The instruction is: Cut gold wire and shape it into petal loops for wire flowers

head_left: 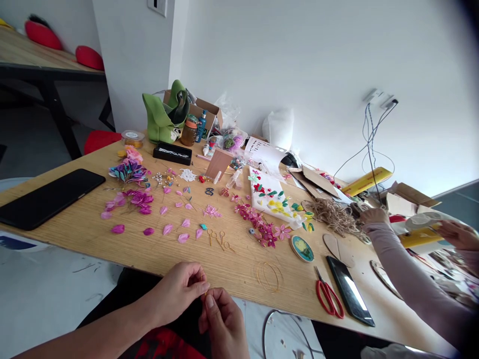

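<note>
At the table's front edge, my left hand [183,289] pinches a short piece of thin gold wire [201,277] between thumb and forefinger. My right hand [222,319] meets it fingertip to fingertip, its thumb and forefinger closed on the lower part of that wire. Most of the wire is hidden by the fingers. Just beyond my hands lie several looped gold wire pieces [221,239] and a teal bead-like piece [203,226]. A loose coil of gold wire [269,276] rests to their right. Loose pink petals [183,238] are scattered farther back on the left.
Red-handled scissors [329,299] and a phone [350,289] lie at right. Magenta flowers [264,229] and a round green-and-yellow piece [302,248] sit mid-table. A black tray [172,153] and green bag [160,117] stand behind. Another person's sleeved arm [396,264] reaches in from the right.
</note>
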